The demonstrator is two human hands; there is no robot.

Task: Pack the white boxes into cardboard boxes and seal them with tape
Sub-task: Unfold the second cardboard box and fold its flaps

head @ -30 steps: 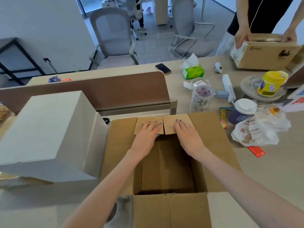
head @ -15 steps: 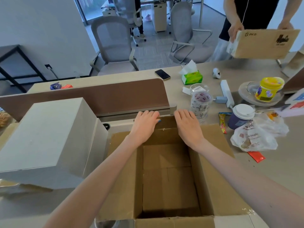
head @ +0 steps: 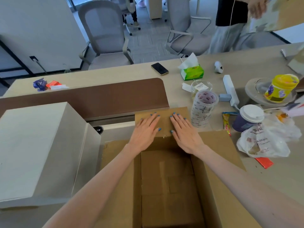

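Open cardboard box (head: pixel 167 186) on desk (head: pixel 271 175), flaps spread, inside bare. Left hand (head: pixel 145 130) and right hand (head: pixel 184 130) lie flat, fingers spread, side by side on far flap (head: pixel 164 117). White box (head: pixel 41 150) just left of the cardboard box. Tape rolls (head: pixel 204 109) stacked just right of the flap; lidded cup (head: pixel 248 117), plastic bag (head: pixel 264 142), tissue pack (head: pixel 191 71), phone (head: pixel 159 68) further right and back.
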